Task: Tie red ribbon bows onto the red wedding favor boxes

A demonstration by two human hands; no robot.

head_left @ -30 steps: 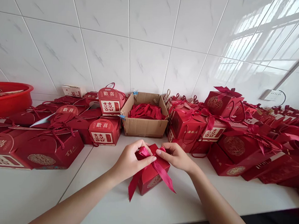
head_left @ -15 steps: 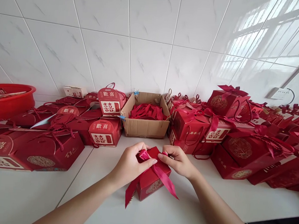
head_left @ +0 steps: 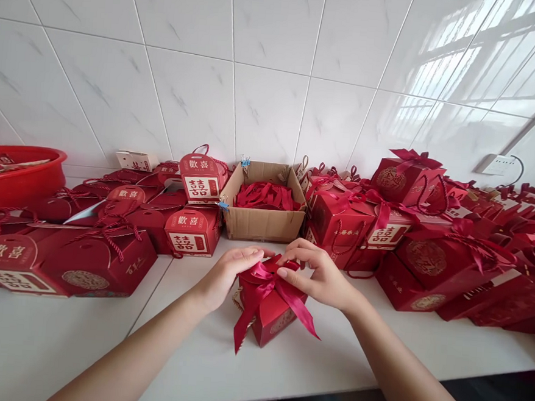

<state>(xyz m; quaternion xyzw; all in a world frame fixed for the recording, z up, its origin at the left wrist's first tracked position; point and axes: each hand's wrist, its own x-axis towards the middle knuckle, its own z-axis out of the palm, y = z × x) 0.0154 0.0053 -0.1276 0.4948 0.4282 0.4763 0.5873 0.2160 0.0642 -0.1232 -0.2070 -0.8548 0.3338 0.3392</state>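
Observation:
A small red gift box (head_left: 275,318) stands upright on the white table in front of me. A crimson satin ribbon (head_left: 265,281) is tied in a bow on its top, with two tails hanging down the near faces. My left hand (head_left: 225,277) rests at the box's top left, its fingers stretched along the far edge and its thumb close to the bow's left loop. Curved and apart, the fingers of my right hand (head_left: 320,274) lie over the top right, the thumb by the bow. Part of a twisted cord (head_left: 237,297) shows at the box's left side.
Behind the box is an open cardboard box (head_left: 266,223) of red ribbons, with blue binder clips. Red gift boxes with cord handles (head_left: 102,268) stand at left beside a red basin (head_left: 17,177). Ribboned boxes (head_left: 446,262) are stacked at right. A tiled wall backs the table (head_left: 184,347).
Both hands have loosened from pinching the ribbon, and their fingers have spread to the top sides of the box. The bow now shows more fully. My view has shifted slightly.

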